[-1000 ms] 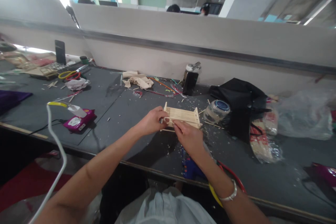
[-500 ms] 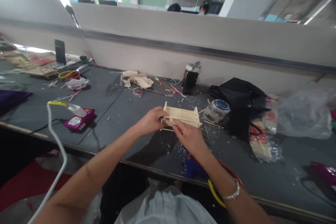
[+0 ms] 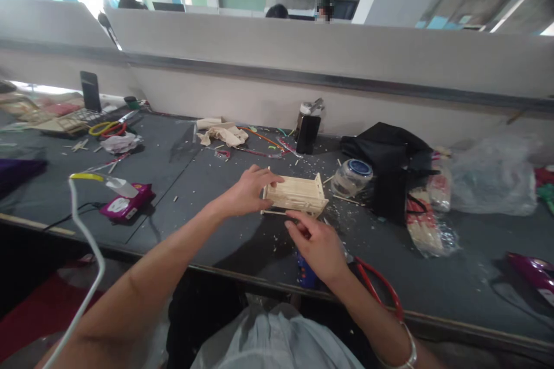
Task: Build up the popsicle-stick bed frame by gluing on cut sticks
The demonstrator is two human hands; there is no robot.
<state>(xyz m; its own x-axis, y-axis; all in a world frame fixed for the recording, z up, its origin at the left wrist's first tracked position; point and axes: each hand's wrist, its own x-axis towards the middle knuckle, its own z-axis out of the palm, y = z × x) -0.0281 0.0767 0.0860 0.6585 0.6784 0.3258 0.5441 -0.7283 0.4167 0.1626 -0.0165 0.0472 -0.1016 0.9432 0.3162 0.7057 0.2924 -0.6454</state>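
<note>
My left hand (image 3: 251,191) grips the left end of a small model made of pale wooden sticks (image 3: 296,191), thumb at the near side and fingers over the top. The model rests on the dark table, with an upright post at each end. My right hand (image 3: 318,242) is just in front of the model's near edge, apart from it. Its index finger and thumb are spread with nothing visible between them; the other fingers curl under. Below that hand lies a blue object (image 3: 306,274), mostly hidden, and a red looped handle (image 3: 381,282) shows by the forearm.
A clear jar with a blue lid (image 3: 352,177) stands right of the model, beside a black bag (image 3: 389,173). Behind are a propped phone (image 3: 309,134) and crumpled cloth (image 3: 224,134). A purple power strip (image 3: 126,203) lies left, scissors (image 3: 108,128) farther back. Wood scraps litter the table.
My right hand has let go of the model and drawn back toward the table's front edge. My left hand has shifted to a wider hold over the left end. The view has turned slightly.
</note>
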